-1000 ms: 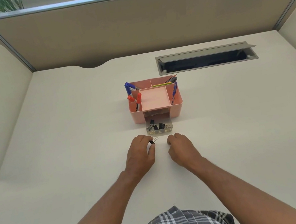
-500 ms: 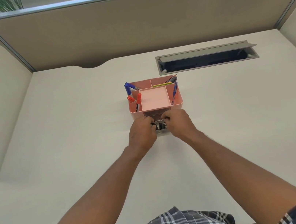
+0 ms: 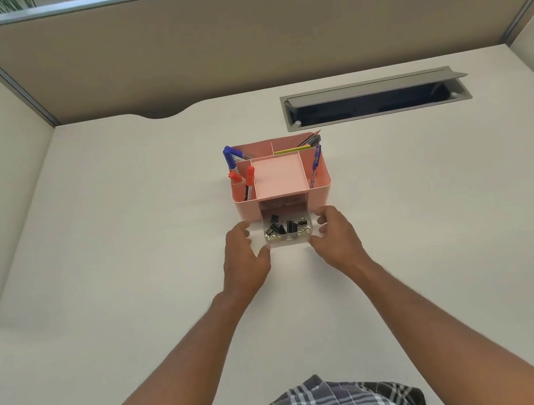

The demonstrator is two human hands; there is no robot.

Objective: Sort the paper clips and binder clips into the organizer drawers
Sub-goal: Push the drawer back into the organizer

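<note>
A pink desk organizer stands mid-desk. Its clear drawer is pulled out toward me. Inside it lie black binder clips and several silver paper clips. My left hand is at the drawer's left side, thumb on its front left corner. My right hand mirrors it on the right, thumb on the front right corner. Both hands grip the drawer between them. No loose clips show on the desk.
Red and blue markers, a pencil and pens stand in the organizer's top compartments. An open grey cable tray is set into the desk at the back right. Beige partition walls enclose the desk behind and on both sides.
One second ago my left hand held a clip in front of the drawer. Both hands then went over the drawer, and now they sit apart at its sides without the clip.
</note>
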